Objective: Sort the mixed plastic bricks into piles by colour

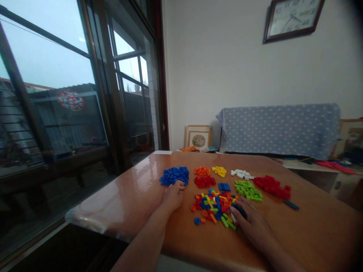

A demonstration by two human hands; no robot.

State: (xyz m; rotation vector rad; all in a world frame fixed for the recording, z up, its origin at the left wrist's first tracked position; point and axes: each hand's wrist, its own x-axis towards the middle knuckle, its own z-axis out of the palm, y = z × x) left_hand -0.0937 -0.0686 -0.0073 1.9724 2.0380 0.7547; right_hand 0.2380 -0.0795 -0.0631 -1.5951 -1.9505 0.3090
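My left hand (pixel 174 194) is at the front edge of a heap of blue toy bricks (pixel 174 175). Its fingers are curled together, and whatever they may hold is hidden. Over the right side of a mixed-colour pile of bricks (pixel 212 204), my right hand (pixel 251 217) rests with thumb and fingers apart. Dark blue pieces (pixel 240 210) show in the gap between them, not clearly gripped. Loose in front of the mixed pile lie a round blue piece (pixel 197 221) and a small orange brick (pixel 203 220).
Sorted heaps stand behind: orange (pixel 202 171), yellow (pixel 219 171), white (pixel 241 174), dark red (pixel 204 182), green (pixel 248 190) and red (pixel 272 186). Blue blocks (pixel 224 187) sit among them. A dark bar (pixel 291 204) lies on the right of the glossy wooden table (pixel 121 200).
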